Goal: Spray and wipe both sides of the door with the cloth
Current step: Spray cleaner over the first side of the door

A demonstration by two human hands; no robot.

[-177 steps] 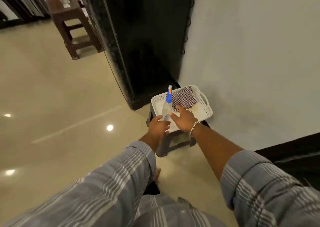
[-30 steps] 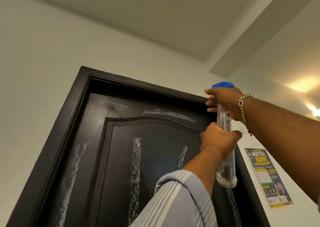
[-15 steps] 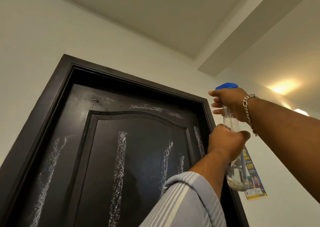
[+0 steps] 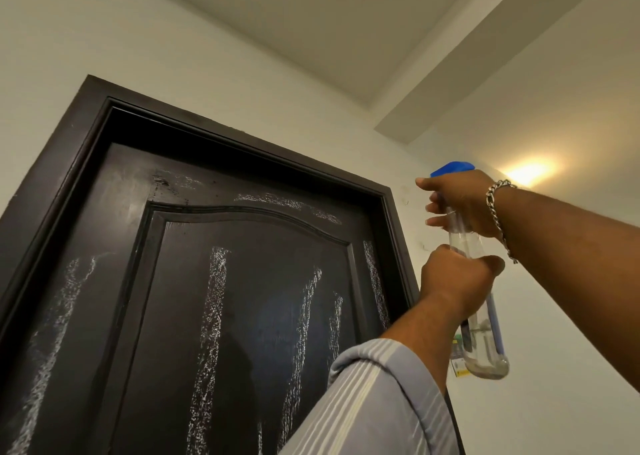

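Observation:
A dark wooden door (image 4: 249, 316) fills the lower left, seen from below, with several white foamy spray streaks running down its panels. A clear spray bottle (image 4: 485, 333) with a blue head is held up to the right of the door frame. My right hand (image 4: 464, 205) grips the bottle's neck just under the blue head, fingers curled round it. My left hand (image 4: 453, 281) grips the bottle's body lower down. The cloth is not in view.
The dark door frame (image 4: 398, 246) borders a white wall (image 4: 554, 350). A small poster (image 4: 459, 368) shows partly behind the bottle. A wall light (image 4: 526, 172) glows at the upper right under a ceiling beam.
The view has swung left, so the door sits further right and lower in the picture. Both hands keep their hold on the bottle, which now stands beside the frame over the wall.

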